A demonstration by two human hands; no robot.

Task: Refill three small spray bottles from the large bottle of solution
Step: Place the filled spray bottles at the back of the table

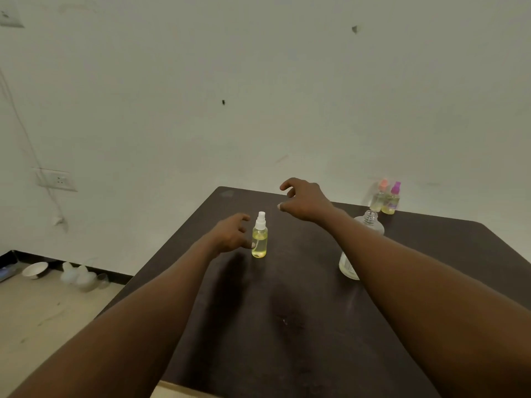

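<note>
A small spray bottle (259, 236) with a white sprayer and yellow liquid stands upright near the middle of the dark table (287, 326). My left hand (231, 232) hovers right beside it on its left, fingers loosely curled, one fingertip at the bottle's side, holding nothing. My right hand (304, 201) hangs above the table behind and right of that bottle, fingers spread and relaxed. The large clear bottle (363, 242), uncapped, stands at the right, partly hidden by my right forearm. Two more spray bottles, one with an orange cap (379, 198) and one with a purple cap (392, 200), stand together at the far right edge.
The table meets a pale wall at its far side. On the floor at the left lie a white bowl (35, 270) and several clear plastic containers (83, 277). A wall socket (57, 180) with a hanging cable is at the left.
</note>
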